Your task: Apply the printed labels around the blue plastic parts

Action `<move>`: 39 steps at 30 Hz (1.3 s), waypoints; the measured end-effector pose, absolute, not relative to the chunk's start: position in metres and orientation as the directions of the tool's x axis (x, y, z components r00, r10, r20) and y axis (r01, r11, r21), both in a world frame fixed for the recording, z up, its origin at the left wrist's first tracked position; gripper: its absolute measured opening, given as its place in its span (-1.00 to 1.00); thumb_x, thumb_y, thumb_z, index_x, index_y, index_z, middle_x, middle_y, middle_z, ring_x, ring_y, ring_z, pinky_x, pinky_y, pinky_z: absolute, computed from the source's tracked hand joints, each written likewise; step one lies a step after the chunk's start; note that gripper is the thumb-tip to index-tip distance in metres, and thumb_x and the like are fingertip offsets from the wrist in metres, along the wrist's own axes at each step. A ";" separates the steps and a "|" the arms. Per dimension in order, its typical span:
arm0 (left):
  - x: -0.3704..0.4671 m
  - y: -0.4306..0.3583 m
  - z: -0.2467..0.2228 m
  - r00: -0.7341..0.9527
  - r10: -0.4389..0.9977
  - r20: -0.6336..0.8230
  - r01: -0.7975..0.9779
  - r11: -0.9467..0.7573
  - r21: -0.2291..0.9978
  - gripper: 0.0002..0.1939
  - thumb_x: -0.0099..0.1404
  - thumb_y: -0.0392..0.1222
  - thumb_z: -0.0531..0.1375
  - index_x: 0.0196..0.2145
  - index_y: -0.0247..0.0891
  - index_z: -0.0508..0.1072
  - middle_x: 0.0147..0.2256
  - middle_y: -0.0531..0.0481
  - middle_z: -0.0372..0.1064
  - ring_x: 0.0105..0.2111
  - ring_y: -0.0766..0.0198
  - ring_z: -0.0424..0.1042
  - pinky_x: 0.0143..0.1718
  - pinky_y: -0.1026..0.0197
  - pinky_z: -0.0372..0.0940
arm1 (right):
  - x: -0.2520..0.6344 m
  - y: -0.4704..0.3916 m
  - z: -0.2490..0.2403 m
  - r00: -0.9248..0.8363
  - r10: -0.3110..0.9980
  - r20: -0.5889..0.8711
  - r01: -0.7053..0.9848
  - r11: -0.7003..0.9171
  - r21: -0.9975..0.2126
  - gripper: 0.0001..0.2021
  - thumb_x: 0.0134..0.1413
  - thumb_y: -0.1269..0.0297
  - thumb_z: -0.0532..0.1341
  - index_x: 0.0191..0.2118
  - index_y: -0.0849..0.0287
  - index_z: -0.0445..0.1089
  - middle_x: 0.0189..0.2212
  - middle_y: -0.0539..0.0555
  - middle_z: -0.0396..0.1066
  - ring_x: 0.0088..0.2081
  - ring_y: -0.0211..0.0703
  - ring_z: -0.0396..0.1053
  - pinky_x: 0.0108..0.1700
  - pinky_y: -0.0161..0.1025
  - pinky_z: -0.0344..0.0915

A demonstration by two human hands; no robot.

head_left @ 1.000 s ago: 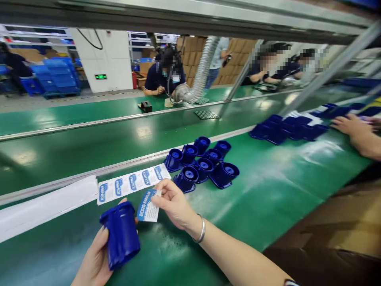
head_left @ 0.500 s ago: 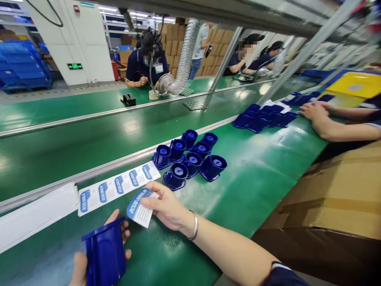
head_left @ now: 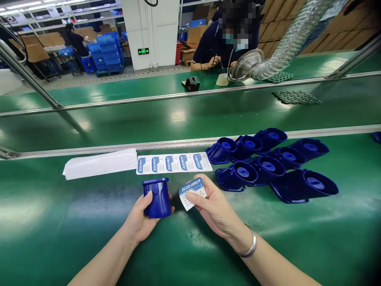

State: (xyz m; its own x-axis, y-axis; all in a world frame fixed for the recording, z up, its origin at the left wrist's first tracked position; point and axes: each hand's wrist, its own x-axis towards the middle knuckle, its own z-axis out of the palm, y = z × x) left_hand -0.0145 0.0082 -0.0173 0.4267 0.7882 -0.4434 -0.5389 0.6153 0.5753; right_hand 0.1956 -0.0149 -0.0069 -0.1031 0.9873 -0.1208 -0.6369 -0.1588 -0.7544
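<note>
My left hand (head_left: 141, 220) is closed around a blue plastic housing (head_left: 159, 200), its flanged rim facing up. Just to the right, my right hand (head_left: 212, 204) pinches a blue-and-white label (head_left: 192, 192) between thumb and fingers. The label is slightly tilted, its printed face toward me, and a small gap separates it from the housing. Behind both hands lies a sheet of the same printed labels (head_left: 175, 163). Several more blue housings (head_left: 242, 171) stand in a group on the right, round ends up.
A stack of white sheets (head_left: 99, 163) lies left of the label sheet on the green work surface (head_left: 98, 222). A metal rail (head_left: 143, 97) runs across beyond. On the far side a person (head_left: 208, 47) works beside a silver duct (head_left: 294, 35) and a black tool holder (head_left: 192, 83).
The camera view has swung left, so the co-worker's hands on the right are out of sight. My left hand has turned the housing more upright, nearer the label. Both hands keep their holds.
</note>
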 end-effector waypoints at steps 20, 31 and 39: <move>-0.007 -0.003 -0.013 0.409 0.825 -0.390 -0.342 0.534 0.773 -0.27 0.22 -0.18 0.40 0.28 -0.08 0.25 0.19 -0.11 0.37 0.22 -0.06 0.30 0.19 -0.03 0.24 | 0.191 -0.029 -0.010 -0.208 0.958 -0.196 -0.520 -0.278 -0.807 -0.70 0.04 0.25 0.53 -0.28 0.13 0.39 -0.36 -0.04 0.37 -0.33 -0.26 0.28 -0.24 -0.36 0.26; -0.001 -0.007 -0.016 0.339 0.889 -0.307 -0.261 0.402 0.878 -0.33 0.34 -0.10 0.30 0.34 -0.05 0.20 0.24 -0.09 0.31 0.24 -0.07 0.26 0.23 0.02 0.18 | 0.183 -0.035 -0.011 -0.173 0.941 -0.292 -0.487 -0.340 -0.804 -0.61 0.00 0.16 0.55 -0.35 0.16 0.31 -0.45 -0.06 0.29 -0.39 -0.27 0.17 -0.29 -0.36 0.15; -0.005 -0.008 -0.018 0.402 0.838 -0.368 -0.225 0.480 0.848 -0.24 0.40 -0.03 0.23 0.42 0.02 -0.02 0.32 -0.05 0.20 0.31 -0.08 0.16 0.25 0.01 0.15 | 0.184 -0.035 -0.014 -0.189 0.940 -0.283 -0.424 -0.338 -0.840 -0.61 0.05 0.14 0.52 -0.36 0.16 0.29 -0.48 -0.06 0.28 -0.41 -0.26 0.17 -0.30 -0.34 0.12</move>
State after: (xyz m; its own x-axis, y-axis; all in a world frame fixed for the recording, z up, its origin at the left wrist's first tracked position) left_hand -0.0046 -0.0082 -0.0176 0.4018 0.8384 -0.3685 -0.2252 0.4805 0.8476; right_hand 0.1839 -0.0352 -0.0141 -0.1886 0.9403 -0.2832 -0.4235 -0.3381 -0.8404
